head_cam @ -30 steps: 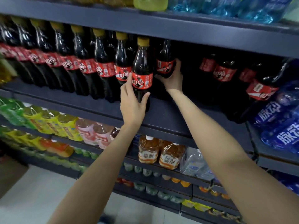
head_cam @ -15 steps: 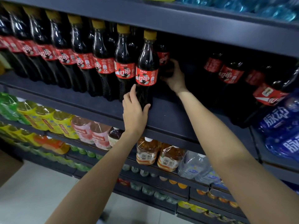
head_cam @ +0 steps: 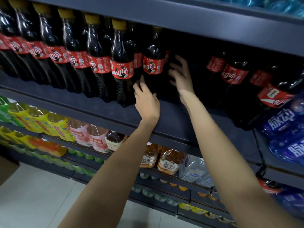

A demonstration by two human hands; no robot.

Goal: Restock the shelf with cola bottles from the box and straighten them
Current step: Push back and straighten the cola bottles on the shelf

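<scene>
Showed two bare forearms, unsleeved from elbow to wrist. Wore no watch, bracelet or glove. Left hand (head_cam: pixel 147 102) and right hand (head_cam: pixel 181 76) ringless, slender-fingered, short-nailed where visible.

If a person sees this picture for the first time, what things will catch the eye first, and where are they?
First, the long row of cola bottles with red labels and yellow caps, filling the dark shelf from the left edge to the centre. Next, two bare arms reaching up from below: the left hand at the base of the end bottle, the right hand spread open beside it. Lower left, bright yellow and green drinks stand out.
</scene>
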